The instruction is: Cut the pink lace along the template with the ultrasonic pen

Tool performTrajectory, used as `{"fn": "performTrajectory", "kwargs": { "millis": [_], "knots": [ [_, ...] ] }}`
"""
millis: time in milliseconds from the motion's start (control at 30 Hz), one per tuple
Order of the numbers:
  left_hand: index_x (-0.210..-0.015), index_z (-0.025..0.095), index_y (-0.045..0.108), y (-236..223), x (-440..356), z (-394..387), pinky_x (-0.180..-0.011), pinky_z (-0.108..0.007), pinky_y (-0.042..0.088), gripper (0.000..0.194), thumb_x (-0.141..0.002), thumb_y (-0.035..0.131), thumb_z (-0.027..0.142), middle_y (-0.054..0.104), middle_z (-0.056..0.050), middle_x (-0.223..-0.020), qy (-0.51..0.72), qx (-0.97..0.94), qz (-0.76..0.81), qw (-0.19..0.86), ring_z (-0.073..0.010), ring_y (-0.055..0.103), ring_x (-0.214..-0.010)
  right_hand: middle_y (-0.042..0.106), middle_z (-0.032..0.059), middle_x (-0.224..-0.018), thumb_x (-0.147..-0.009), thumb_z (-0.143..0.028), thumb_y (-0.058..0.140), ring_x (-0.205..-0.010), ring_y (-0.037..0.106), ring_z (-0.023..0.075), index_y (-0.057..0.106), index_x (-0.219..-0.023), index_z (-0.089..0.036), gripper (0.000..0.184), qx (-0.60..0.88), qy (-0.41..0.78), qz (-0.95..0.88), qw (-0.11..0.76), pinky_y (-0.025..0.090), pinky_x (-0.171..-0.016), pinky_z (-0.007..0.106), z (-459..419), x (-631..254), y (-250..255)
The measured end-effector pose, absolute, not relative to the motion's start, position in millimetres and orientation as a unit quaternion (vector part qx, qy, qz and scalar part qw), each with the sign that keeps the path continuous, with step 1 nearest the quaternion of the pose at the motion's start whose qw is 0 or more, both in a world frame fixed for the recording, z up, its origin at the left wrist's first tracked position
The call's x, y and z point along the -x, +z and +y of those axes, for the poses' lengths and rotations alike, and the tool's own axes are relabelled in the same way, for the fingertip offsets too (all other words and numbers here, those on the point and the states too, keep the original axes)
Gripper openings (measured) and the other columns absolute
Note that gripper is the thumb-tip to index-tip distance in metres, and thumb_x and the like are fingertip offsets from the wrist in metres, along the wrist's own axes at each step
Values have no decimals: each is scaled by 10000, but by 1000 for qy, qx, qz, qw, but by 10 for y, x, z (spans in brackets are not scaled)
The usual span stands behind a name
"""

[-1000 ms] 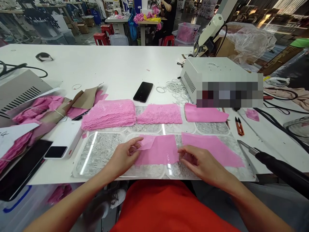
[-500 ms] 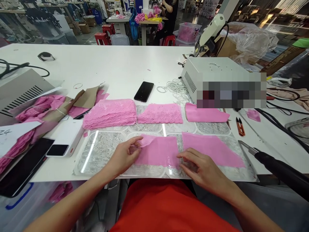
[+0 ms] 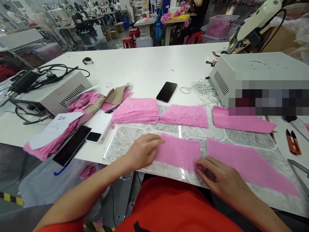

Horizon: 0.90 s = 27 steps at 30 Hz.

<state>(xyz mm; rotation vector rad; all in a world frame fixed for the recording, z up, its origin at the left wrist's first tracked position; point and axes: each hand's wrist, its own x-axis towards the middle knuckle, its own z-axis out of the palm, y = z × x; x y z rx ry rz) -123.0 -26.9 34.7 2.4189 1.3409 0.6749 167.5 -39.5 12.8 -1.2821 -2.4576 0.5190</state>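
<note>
A thin pink fabric piece (image 3: pixel 180 151) lies on the grey marble-patterned mat (image 3: pixel 125 141) in front of me. My left hand (image 3: pixel 146 151) is at its left edge, fingers bent together on the fabric near the upper corner. At the lower right corner of the same piece, my right hand (image 3: pixel 214 172) rests with thumb and forefinger slightly apart, their tips touching the edge. A larger slant-edged pink piece (image 3: pixel 246 164) lies to the right. Behind are a stack of pink lace pieces (image 3: pixel 135 111), a lower lace pile (image 3: pixel 185 116) and a smooth pink piece (image 3: pixel 241 120).
A phone (image 3: pixel 166 91) and tangled white elastic (image 3: pixel 202 90) lie beyond the mat. Grey metal boxes (image 3: pixel 224 72) stand right and left. Orange thread snips (image 3: pixel 293 141) lie at right. A white power bank (image 3: pixel 100 129) and bundled pink fabric (image 3: pixel 45 151) are at left.
The view has turned left, so the table appears shifted right. The fabric corner my left hand held lifted and folded over now lies down. My right hand stays by the lower right corner.
</note>
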Motion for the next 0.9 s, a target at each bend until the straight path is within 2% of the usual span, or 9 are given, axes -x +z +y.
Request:
{"fn": "performTrajectory", "kwargs": {
  "millis": [100,167,233,300,367,433,533,700,900],
  "knots": [
    [-1118,179,646,323,1243,-345,-1102,-473,329,288,-904,454,164,628,-107,-1229,171,-910,346,148,-235,540,-1204,653,24,-801,-910,-300,442,-618,614,143,601,-889,-246,169,450,183,-859,159,467,-529,254,-389,-1667,138],
    [-1065,180,657,308,1335,-360,-1144,-527,220,260,-913,446,167,623,-108,-1243,135,-916,356,130,-246,508,-1247,653,25,-799,-906,-300,442,-600,605,140,602,-886,-246,170,455,184,-857,159,461,-518,252,-389,-1664,138],
    [-964,173,672,316,1470,-360,-1150,-538,193,239,-885,449,145,634,-112,-1225,124,-901,403,100,-253,508,-1245,649,24,-792,-906,-301,437,-576,591,133,601,-883,-244,175,458,184,-855,158,452,-503,248,-393,-1664,136],
    [-857,171,671,353,1588,-365,-1142,-540,209,207,-843,467,137,650,-111,-1193,133,-883,444,71,-265,524,-1220,644,20,-785,-907,-298,433,-562,583,129,598,-880,-244,176,457,181,-857,156,446,-492,246,-400,-1668,134],
    [-841,169,665,400,1645,-381,-1134,-538,222,186,-803,486,136,656,-108,-1179,145,-881,446,65,-273,531,-1207,642,15,-780,-906,-293,437,-562,585,130,597,-876,-246,170,454,177,-860,153,446,-489,248,-404,-1677,138],
    [-926,167,663,427,1637,-396,-1135,-527,224,218,-794,492,140,647,-107,-1195,152,-889,425,81,-261,534,-1203,646,14,-786,-901,-297,449,-576,597,133,601,-881,-248,161,451,176,-862,154,452,-493,250,-398,-1686,153],
    [-1059,181,642,390,1572,-390,-1123,-497,262,244,-860,503,212,633,-109,-1209,161,-882,430,104,-234,550,-1175,656,18,-803,-899,-296,452,-598,613,132,614,-894,-246,170,447,178,-860,167,455,-499,247,-343,-1683,200],
    [-884,181,638,253,1507,-347,-992,-428,424,136,-888,533,267,620,-112,-1154,199,-825,518,109,-235,554,-1110,670,39,-821,-883,-262,443,-598,606,131,629,-860,-216,193,461,166,-853,178,463,-534,260,-89,-1577,263],
    [-834,185,617,172,1420,-330,-975,-447,411,51,-817,629,231,601,-83,-1132,197,-783,574,135,-252,536,-1121,674,46,-884,-857,-230,462,-665,620,144,650,-878,-209,190,503,192,-830,147,473,-574,269,195,-1419,246]
  ]
}}
